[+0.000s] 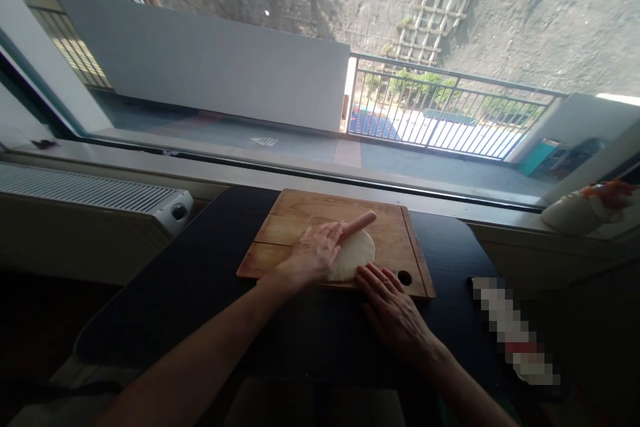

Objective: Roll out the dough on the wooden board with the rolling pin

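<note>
A round, flat sheet of pale dough (356,255) lies on a wooden cutting board (285,217). Across its far left part runs a wooden rolling pin (364,220), slanting up to the right. My left hand (317,250) is closed over the pin's near end, which it hides from sight. My right hand (393,300) rests at the near right edge of the dough, fingers stretched out and fingertips touching it. Its palm reaches over the board's near edge, and the thumb is not clearly visible.
Beneath the board is a dark table (185,280) with rounded corners. A blurred-out object (515,333) lies at its right edge. Beyond stands a large window with a sill (220,167); a white radiator (100,190) is at left and a pale pot-like object (575,210) at right.
</note>
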`<state>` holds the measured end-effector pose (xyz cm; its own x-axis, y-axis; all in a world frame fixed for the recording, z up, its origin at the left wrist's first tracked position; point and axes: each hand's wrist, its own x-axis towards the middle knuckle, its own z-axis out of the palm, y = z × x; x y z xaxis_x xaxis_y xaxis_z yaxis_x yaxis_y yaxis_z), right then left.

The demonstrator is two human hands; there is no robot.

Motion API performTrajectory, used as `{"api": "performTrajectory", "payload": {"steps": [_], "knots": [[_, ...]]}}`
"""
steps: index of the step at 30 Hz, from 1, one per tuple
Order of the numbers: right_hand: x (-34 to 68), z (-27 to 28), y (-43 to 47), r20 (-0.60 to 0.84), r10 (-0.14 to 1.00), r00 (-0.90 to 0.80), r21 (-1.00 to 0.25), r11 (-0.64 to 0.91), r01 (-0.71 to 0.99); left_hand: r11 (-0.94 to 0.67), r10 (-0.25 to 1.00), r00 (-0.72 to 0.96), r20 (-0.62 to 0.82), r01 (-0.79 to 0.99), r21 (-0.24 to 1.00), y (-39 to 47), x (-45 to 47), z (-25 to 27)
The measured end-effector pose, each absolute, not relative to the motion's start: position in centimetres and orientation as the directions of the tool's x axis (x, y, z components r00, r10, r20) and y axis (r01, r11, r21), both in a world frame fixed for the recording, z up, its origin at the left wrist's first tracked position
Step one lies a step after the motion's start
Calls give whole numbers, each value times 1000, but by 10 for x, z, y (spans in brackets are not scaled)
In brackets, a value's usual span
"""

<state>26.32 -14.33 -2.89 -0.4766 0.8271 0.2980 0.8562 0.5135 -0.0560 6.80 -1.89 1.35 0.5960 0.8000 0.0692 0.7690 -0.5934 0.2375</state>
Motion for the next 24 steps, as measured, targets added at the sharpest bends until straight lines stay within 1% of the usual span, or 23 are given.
{"api": "performTrajectory", "payload": {"steps": [2, 4, 7, 9, 12, 14, 16, 19, 21, 24], "knots": [[263, -29, -142, 313, 824, -472, -70, 515, 854, -550, 830, 556, 48, 800, 240, -10, 60, 15], [262, -31, -142, 341, 820, -459, -84, 514, 854, -556, 826, 563, 43, 798, 234, -8, 55, 17], [263, -35, -143, 372, 812, -450, -92, 514, 853, -654, 752, 652, 92, 723, 222, -12, 57, 18], [264, -37, -144, 386, 805, -451, -88, 518, 851, -681, 728, 678, 99, 699, 221, -9, 61, 19], [264, -38, -146, 399, 802, -443, -86, 514, 853, -606, 789, 613, 52, 761, 232, 6, 63, 19], [263, -37, -145, 401, 817, -415, -96, 488, 867, -577, 810, 584, 48, 782, 235, 8, 66, 18], [261, -36, -143, 394, 831, -392, -101, 463, 880, -599, 795, 602, 68, 765, 235, -3, 70, 16], [260, -33, -142, 376, 836, -400, -88, 462, 883, -665, 742, 665, 86, 712, 227, -19, 78, 17], [259, -32, -142, 379, 832, -405, -83, 467, 880, -662, 742, 668, 61, 714, 227, -12, 78, 21], [259, -32, -143, 409, 823, -395, -90, 467, 879, -606, 781, 625, -9, 761, 232, 18, 71, 28]]}}
